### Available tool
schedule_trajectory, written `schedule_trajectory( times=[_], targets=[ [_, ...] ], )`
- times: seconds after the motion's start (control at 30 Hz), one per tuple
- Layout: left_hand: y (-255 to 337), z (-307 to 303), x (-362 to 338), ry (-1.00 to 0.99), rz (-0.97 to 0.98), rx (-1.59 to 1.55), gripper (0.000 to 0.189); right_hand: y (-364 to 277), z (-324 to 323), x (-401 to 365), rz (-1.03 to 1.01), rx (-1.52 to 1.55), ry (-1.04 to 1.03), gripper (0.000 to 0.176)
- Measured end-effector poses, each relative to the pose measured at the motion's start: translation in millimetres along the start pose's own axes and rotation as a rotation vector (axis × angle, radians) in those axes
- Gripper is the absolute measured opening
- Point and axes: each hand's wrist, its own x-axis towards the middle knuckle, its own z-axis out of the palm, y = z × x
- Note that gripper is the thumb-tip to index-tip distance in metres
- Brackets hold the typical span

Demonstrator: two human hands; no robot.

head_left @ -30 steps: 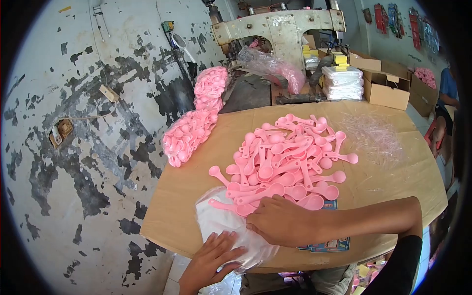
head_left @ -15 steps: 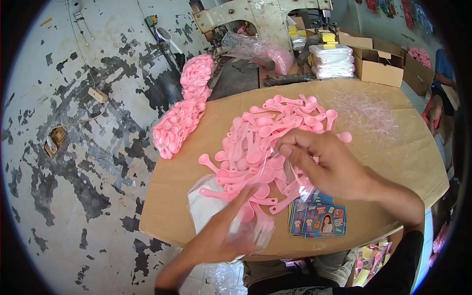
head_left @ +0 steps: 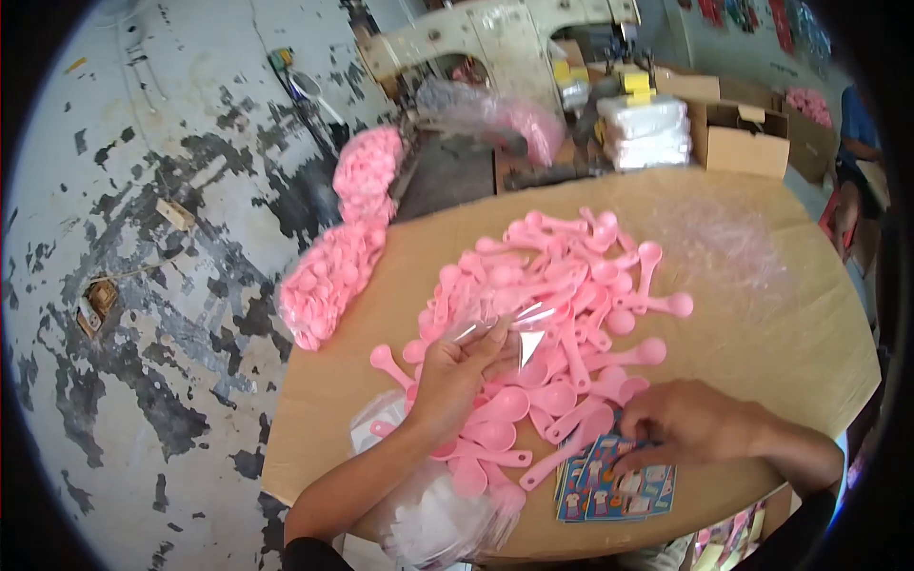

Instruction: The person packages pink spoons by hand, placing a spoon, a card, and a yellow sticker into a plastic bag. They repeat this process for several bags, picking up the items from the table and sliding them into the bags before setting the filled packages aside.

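On a table (head_left: 800,362) with a brown top, loose pink spoons (head_left: 562,276) lie heaped in the middle, with cards (head_left: 609,500) at the near edge. Bundled spoons (head_left: 328,276) in clear plastic sit at the left edge, and shiny strands (head_left: 728,243) at the far right. Behind stand a big metal machine (head_left: 495,43) and cardboard boxes (head_left: 747,147); the wall (head_left: 181,366) is peeling.

Half a second ago the left hand (head_left: 466,366) was low by the near edge; now it is above the spoons, thumb and fingers pinched on a clear bag (head_left: 531,347). The right hand (head_left: 690,419) has gone from plastic over the heap to the cards, fingers curled; whether it grips one, I cannot tell.
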Motion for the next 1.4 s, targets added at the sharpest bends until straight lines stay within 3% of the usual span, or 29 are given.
schedule_trajectory(
  times=[0.03, 0.2, 0.23, 0.33, 0.47, 0.6, 0.87, 1.03, 1.17, 1.27, 1.4],
  targets=[
    [-0.7, -2.8, 0.6, -0.069, 0.029, -0.115, 0.031, 5.0, -0.8, 2.3, -0.034, 0.005, 0.035, 0.036],
    [-0.6, -5.5, -1.8, -0.041, 0.078, -0.244, 0.025, 21.0, 4.7, 13.0, -0.129, 0.273, 0.191, 0.016],
    [1.9, -3.9, -2.7, -0.017, 0.059, -0.318, 0.023, 10.0, -2.1, 14.2, 0.029, 0.433, 0.143, 0.019],
    [-0.5, -6.6, -3.3, -0.011, 0.034, -0.396, 0.015, 15.7, 4.4, 24.9, 0.123, 0.531, 0.355, 0.021],
    [0.1, -7.8, -4.2, -0.04, 0.041, -0.283, 0.019, 15.9, 15.6, 33.5, 0.069, 0.458, 0.518, 0.024],
    [5.1, -7.5, -9.4, -0.059, 0.129, -0.249, 0.025, 7.3, 19.6, 41.8, 0.039, 0.582, 0.536, 0.025],
    [12.4, -12.6, -8.8, -0.043, 0.211, -0.413, 0.032, -20.0, 11.2, 75.9, -0.142, 0.484, 0.5, 0.024],
    [15.4, -17.9, -5.9, 0.032, 0.28, -0.459, 0.033, -36.3, -5.4, 106.1, -0.225, 0.595, 0.717, 0.023],
    [20.1, -26.4, -5.0, 0.104, 0.284, -0.443, 0.034, -20.7, -37.0, 123.7, -0.1, 0.403, 0.549, 0.022],
    [18.1, -29.0, -1.6, 0.142, 0.294, -0.437, 0.032, -18.3, -32.4, 125.1, -0.136, 0.307, 0.454, 0.022],
    [14.2, -33.8, 5.7, 0.148, 0.303, -0.406, 0.034, -16.5, -18.1, 119.0, -0.211, 0.468, 0.41, 0.023]
  ],
)
